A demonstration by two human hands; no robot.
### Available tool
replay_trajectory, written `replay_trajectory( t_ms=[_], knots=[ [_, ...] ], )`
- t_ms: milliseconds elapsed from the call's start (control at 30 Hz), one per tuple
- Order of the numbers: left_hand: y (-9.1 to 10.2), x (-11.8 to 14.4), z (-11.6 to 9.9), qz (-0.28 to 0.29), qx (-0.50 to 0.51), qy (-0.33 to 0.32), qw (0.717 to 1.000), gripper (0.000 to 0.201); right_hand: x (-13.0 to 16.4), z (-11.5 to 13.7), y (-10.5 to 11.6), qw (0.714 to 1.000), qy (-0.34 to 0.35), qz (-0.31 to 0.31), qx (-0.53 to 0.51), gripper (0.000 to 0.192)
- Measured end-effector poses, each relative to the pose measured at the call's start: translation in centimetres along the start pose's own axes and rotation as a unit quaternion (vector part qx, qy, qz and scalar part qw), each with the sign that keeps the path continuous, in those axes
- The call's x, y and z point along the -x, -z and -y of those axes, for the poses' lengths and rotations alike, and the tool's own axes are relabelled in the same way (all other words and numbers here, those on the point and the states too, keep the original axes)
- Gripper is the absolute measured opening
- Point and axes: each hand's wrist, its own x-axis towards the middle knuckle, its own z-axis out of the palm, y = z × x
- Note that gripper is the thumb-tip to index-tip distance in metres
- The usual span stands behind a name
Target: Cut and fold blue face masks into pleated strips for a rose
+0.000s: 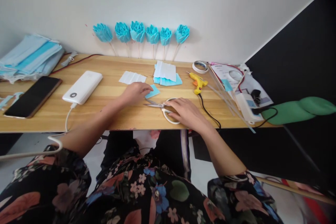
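On a wood-grain desk (131, 120), the left hand (136, 92) pinches a blue fabric rectangle (154, 92) just beyond slightly open, left-pointing scissors (160, 105) in the loosely curled right hand (187, 110).

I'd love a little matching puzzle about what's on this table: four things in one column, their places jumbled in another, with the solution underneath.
Things
1. White-handled metal scissors
2. Small flat blue sheet
3. Yellow glue gun with an orange trigger
4. Rectangular white plastic power bank

Places
A. Just right of the flat black-screened phone
B. Touched by the left hand
C. Just right of the stacked blue and white sheets
D. Handles under the right hand

Right pairs: 1-D, 2-B, 3-C, 4-A
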Motion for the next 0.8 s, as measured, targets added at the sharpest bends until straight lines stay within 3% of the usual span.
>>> replay_trajectory(
  t_ms=[133, 267, 433, 567, 633, 700, 800],
  knots=[
    [2.6, -1.3, 1.2, -0.055, 0.032, 0.024, 0.998, 0.014, 1.4, -2.1, 1.5, 1.000, -0.010, -0.021, 0.020, 0.043],
    [4.5, -3.1, 3.8, -0.133, 0.009, 0.049, 0.990, 0.005, 0.3, -3.2, 2.9, 0.999, -0.022, -0.039, 0.007, 0.035],
    [3.1, -3.8, 5.4, -0.086, -0.097, 0.113, 0.985, 0.019, -4.1, -1.7, 3.0, 0.991, 0.008, -0.092, -0.099, 0.034],
    [1.8, -3.6, 5.4, -0.091, -0.148, 0.096, 0.980, 0.017, -8.5, -1.4, 2.1, 0.975, 0.005, -0.114, -0.190, 0.034],
    [1.8, -3.4, 5.2, -0.112, -0.090, 0.091, 0.985, 0.017, -10.9, -2.0, 1.4, 0.964, -0.005, -0.126, -0.236, 0.038],
    [2.1, -3.3, 4.9, -0.133, 0.058, 0.091, 0.985, 0.019, -13.0, -2.7, 0.8, 0.946, -0.024, -0.137, -0.292, 0.045],
    [2.6, -3.1, 4.1, -0.125, 0.330, 0.057, 0.934, 0.033, -15.4, -3.2, 0.2, 0.911, -0.043, -0.143, -0.386, 0.060]
  ],
)
